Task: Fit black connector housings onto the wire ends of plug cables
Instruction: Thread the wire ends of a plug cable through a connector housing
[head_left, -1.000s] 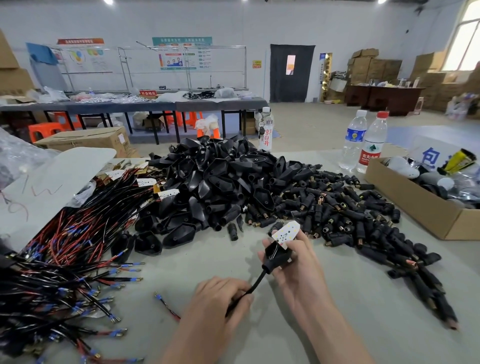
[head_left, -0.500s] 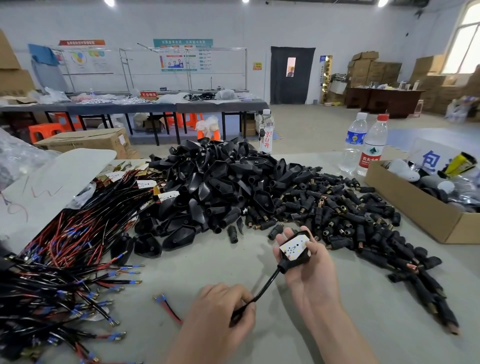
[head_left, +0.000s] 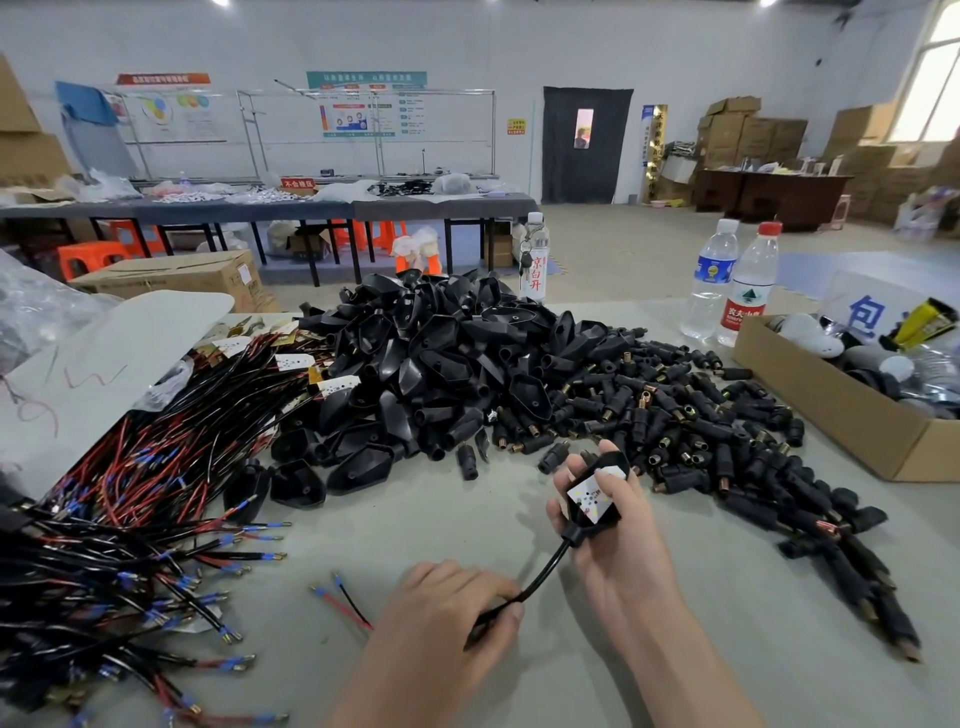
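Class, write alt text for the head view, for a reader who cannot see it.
A person's right hand holds a black plug while the left hand pinches its cable above a grey table. Behind them lies a pile of black housings, with bundled wires at the left.

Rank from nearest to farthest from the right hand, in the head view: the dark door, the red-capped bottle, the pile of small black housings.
1. pile of small black housings, just beyond the right hand.
2. red-capped bottle, back right on the table.
3. dark door, far wall.
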